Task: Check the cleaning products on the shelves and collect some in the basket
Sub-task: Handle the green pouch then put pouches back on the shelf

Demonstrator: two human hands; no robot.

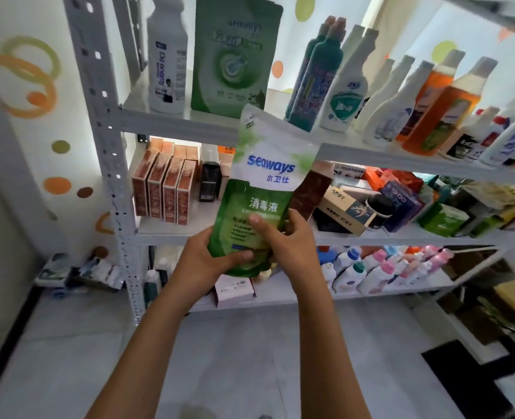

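Note:
A white and green Seaways refill pouch (268, 176) stands upright in front of the white metal shelves (171, 125). Both my hands hold it by its lower green part. My left hand (210, 255) grips the bottom left edge, thumb across the front. My right hand (283, 237) grips the bottom right, thumb pressed on the label. A second green Seaways pouch (235, 55) and a white bottle (167, 55) stand on the top shelf above. No basket is in view.
The top shelf carries teal (313, 80), white (349, 89) and orange bottles (440, 107) in rows. Brown boxes (162, 189) and mixed cartons (349, 207) fill the middle shelf. Small bottles with pink and blue caps (380, 267) line the bottom shelf. Grey floor lies below.

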